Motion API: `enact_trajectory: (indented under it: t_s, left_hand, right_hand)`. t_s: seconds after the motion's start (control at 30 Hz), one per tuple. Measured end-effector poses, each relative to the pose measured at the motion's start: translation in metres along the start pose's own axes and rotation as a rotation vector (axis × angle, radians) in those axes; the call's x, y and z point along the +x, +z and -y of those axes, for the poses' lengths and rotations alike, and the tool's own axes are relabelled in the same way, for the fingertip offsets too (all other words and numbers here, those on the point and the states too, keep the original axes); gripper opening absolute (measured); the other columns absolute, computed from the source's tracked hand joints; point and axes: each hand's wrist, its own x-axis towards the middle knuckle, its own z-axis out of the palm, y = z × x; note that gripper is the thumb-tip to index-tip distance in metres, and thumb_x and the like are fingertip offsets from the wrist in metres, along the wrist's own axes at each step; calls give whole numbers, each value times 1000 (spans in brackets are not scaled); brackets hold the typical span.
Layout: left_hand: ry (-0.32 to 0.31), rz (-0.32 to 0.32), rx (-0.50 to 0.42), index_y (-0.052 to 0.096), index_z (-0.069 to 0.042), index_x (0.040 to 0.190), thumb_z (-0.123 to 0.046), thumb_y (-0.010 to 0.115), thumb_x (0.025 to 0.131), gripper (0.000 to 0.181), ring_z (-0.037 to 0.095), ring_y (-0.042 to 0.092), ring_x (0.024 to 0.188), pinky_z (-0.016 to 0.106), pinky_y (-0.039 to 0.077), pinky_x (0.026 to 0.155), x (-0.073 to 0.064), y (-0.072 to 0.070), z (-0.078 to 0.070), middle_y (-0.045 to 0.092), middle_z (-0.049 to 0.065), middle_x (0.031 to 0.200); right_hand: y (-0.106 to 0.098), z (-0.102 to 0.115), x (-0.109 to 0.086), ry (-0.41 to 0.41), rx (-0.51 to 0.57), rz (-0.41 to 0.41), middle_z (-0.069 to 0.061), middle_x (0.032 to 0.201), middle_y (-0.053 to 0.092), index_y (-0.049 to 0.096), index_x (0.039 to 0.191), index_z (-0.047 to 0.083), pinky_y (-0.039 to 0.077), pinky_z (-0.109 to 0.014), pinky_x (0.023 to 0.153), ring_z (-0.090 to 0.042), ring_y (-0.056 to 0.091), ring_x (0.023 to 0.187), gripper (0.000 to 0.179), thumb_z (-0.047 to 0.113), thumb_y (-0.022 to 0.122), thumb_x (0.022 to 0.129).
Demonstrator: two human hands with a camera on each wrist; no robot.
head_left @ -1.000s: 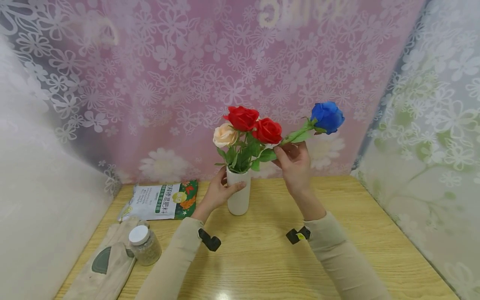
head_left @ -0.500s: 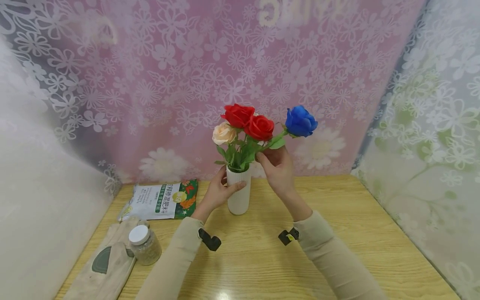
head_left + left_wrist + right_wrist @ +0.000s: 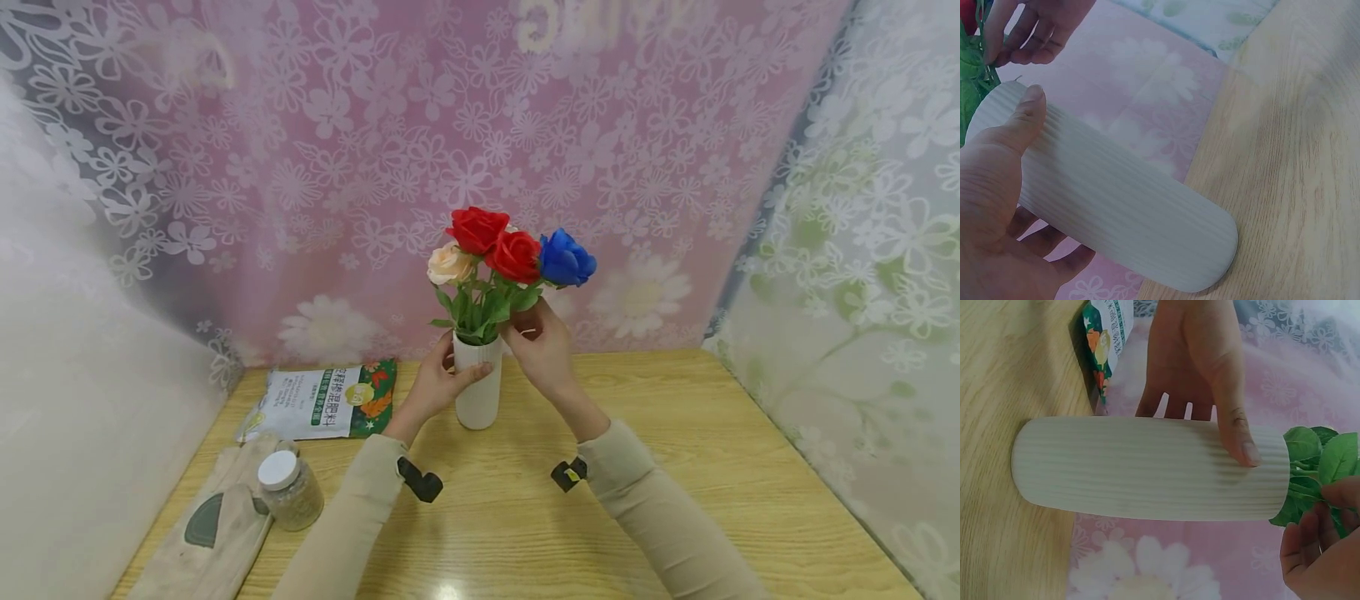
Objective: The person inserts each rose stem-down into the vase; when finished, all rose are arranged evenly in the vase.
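A white ribbed vase (image 3: 477, 400) stands upright on the table, and my left hand (image 3: 437, 382) grips its upper part, thumb across the front and fingers behind. Two red roses (image 3: 480, 230), a peach rose (image 3: 450, 264) and green leaves rise from its mouth. At the right of the bunch is a blue rose (image 3: 567, 257), its bloom beside the nearer red one. My right hand (image 3: 542, 348) pinches the blue rose's green stem just above the vase rim. In the right wrist view, thumb and fingers of the right hand (image 3: 1329, 547) meet among leaves (image 3: 1339, 459); the stem's lower end is hidden.
Left of the vase lies a white and green printed bag (image 3: 322, 404). Nearer stands a clear jar with a white lid (image 3: 291, 490), beside beige cloth gloves (image 3: 198, 529) with a green patch. A pink floral curtain (image 3: 360, 167) hangs behind the wooden table (image 3: 510, 533).
My right hand has moved left and down to the vase mouth, bringing the blue rose in beside the red ones and more upright. The left hand keeps its grip on the vase.
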Motion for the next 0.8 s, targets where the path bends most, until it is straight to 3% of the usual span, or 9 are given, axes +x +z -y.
enact_trajectory:
  t_s: [0.5, 0.7, 0.8]
  left_hand:
    - [-3, -7, 18, 36, -31, 163, -27, 80, 97, 79, 37, 58, 139, 58, 52, 110, 1, 1, 0, 55, 10, 153]
    - [-13, -8, 14, 36, -31, 163, -28, 80, 97, 79, 37, 58, 139, 59, 53, 109, 1, 1, 1, 54, 10, 154]
    - [-23, -12, 16, 36, -31, 163, -29, 80, 97, 79, 37, 59, 139, 58, 53, 109, 2, 1, 1, 55, 10, 153]
  right_hand:
    - [8, -10, -8, 55, -64, 38, -15, 102, 76, 68, 120, 7, 56, -34, 80, -31, 70, 92, 26, 12, 74, 95]
    - [8, -11, -11, 47, -33, -5, -14, 106, 78, 77, 111, 5, 61, -42, 84, -31, 74, 95, 18, 15, 74, 97]
    - [7, -10, -11, 24, 2, -44, -14, 107, 79, 79, 111, 6, 64, -40, 82, -29, 76, 94, 18, 17, 73, 99]
